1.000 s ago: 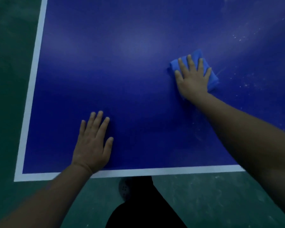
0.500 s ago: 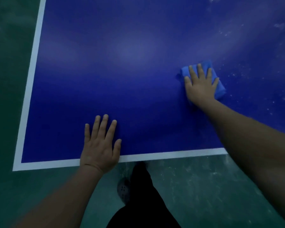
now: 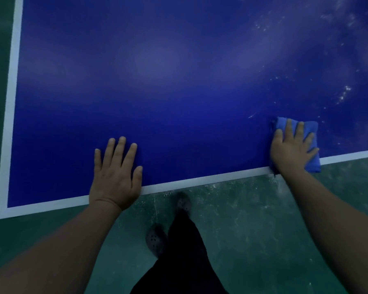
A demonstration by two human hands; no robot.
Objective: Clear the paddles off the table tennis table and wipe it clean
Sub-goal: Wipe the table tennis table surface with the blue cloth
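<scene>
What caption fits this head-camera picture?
Right hand presses blue cloth at dusty table tennis table edge; left hand rests flat.

dim bluish light, soft focus, wide-angle bowing

A blue table tennis table edged with a white line is seen from above, its near left corner in view. A folded blue cloth is laid at the near edge, partly over the white line, and white specks are scattered on the right part. Below, a green floor with pale scuffs is seen.
</scene>
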